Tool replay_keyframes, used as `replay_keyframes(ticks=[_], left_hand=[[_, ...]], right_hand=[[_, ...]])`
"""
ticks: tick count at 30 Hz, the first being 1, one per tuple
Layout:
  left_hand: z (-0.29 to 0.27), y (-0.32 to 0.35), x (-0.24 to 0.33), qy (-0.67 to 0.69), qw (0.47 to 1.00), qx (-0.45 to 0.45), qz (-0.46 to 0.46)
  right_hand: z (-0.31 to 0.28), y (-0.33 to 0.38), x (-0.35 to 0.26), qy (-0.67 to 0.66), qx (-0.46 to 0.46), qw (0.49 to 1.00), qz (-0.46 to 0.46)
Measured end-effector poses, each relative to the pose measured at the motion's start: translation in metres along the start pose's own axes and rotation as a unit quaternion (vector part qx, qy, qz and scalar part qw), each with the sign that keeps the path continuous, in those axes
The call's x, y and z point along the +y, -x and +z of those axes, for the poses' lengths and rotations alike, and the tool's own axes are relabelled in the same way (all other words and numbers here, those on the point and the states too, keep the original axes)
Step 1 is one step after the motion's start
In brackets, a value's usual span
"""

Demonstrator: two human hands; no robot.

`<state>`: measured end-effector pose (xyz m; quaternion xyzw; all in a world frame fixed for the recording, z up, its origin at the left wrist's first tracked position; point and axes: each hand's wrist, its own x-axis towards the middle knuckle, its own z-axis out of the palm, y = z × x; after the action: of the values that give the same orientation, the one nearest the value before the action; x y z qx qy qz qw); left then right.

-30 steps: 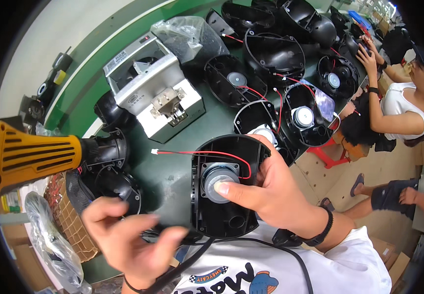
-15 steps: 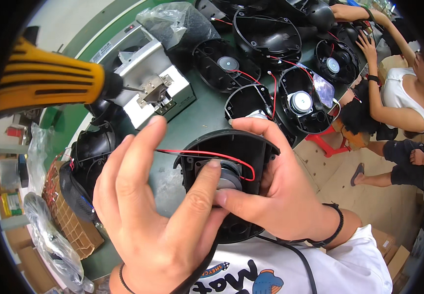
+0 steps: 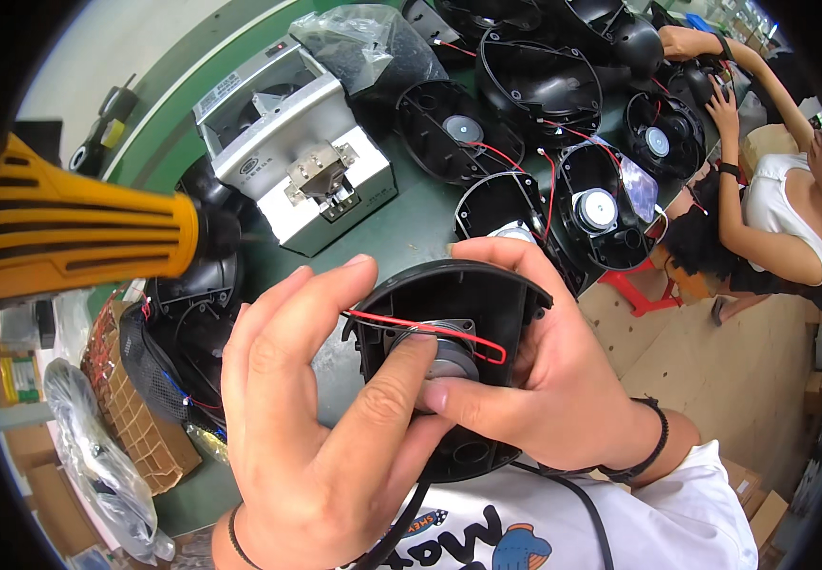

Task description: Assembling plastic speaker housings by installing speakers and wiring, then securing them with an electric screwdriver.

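A black round plastic housing [image 3: 472, 304] with a small grey motor [image 3: 449, 361] in its middle is held up close to the camera. My right hand [image 3: 544, 380] grips its right rim, thumb pressed on the motor. My left hand [image 3: 316, 427] covers its left side, thumb lying against the motor. A red wire [image 3: 430, 328] and a black one run across the housing's face over the motor.
A grey metal machine [image 3: 297, 152] stands on the green bench [image 3: 411, 223]. Several more black housings [image 3: 534, 71] lie beyond it. A yellow power tool [image 3: 78, 233] hangs at the left. Another person [image 3: 772, 209] sits at the right. Cardboard trays [image 3: 135, 418] stand lower left.
The housing has been lifted from the bench closer to the camera. My left hand came up from below and now clasps its left side, thumb on the motor.
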<state>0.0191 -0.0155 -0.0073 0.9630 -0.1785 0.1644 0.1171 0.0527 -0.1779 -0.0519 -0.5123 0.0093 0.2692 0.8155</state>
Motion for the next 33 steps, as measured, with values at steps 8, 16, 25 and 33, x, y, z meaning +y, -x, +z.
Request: replay_keyframes(ticks=[8, 16, 25, 33], left_hand=[[0.007, 0.004, -0.013, 0.020, 0.999, 0.020, 0.034], [0.004, 0.013, -0.016, 0.062, 0.998, 0.013, -0.021], [0.029, 0.051, -0.040, 0.430, 0.862, 0.148, -0.224], [0.039, 0.046, -0.043, 0.733, 0.596, -0.026, -0.327]], right_hand=[[-0.003, -0.004, 0.005, 0.040, -0.015, 0.999, -0.031], [-0.002, -0.006, 0.005, 0.052, -0.029, 0.998, -0.024], [-0.011, -0.019, 0.008, 0.019, -0.031, 0.997, -0.064], [-0.004, -0.020, 0.012, 0.010, -0.044, 0.997, -0.055]])
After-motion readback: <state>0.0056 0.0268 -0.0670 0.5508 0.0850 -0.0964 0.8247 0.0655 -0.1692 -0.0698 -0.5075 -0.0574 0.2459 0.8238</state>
